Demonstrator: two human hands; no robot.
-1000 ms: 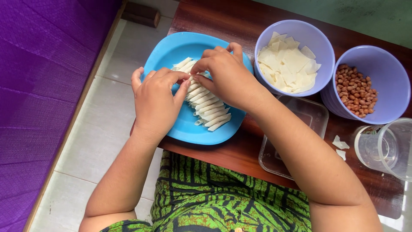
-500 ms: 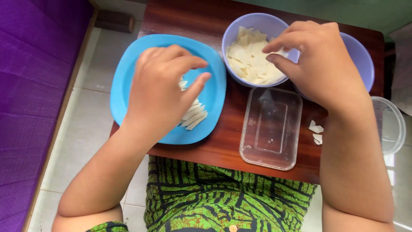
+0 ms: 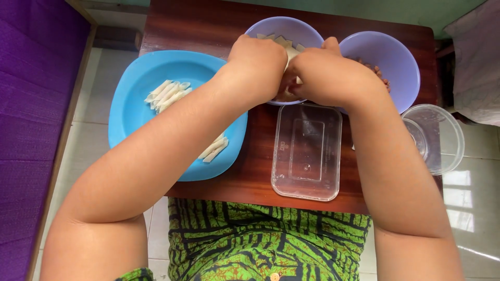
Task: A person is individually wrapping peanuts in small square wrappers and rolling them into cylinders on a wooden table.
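Observation:
My left hand [image 3: 258, 65] and my right hand [image 3: 328, 75] meet knuckle to knuckle over the near rim of a lilac bowl [image 3: 276, 23] of pale pastry sheets. Their fingers curl down around a pale pastry sheet [image 3: 292, 79] that shows between them; the fingertips are hidden. To the left, a round blue plate [image 3: 138, 112] carries rolled pastry sticks [image 3: 166, 93], and more of them poke out from under my left forearm. A second lilac bowl [image 3: 398, 54] with peanuts [image 3: 378, 73] sits just beyond my right hand.
A clear rectangular plastic container [image 3: 307, 151] lies on the dark wooden table [image 3: 198, 26] below my hands. A clear round cup [image 3: 437, 135] stands at the table's right edge. Purple fabric [image 3: 26, 104] runs along the left, over a tiled floor.
My left hand has left the blue plate and moved right to the bowl of sheets. My right hand has drawn back to the bowl's near rim, where the two now meet.

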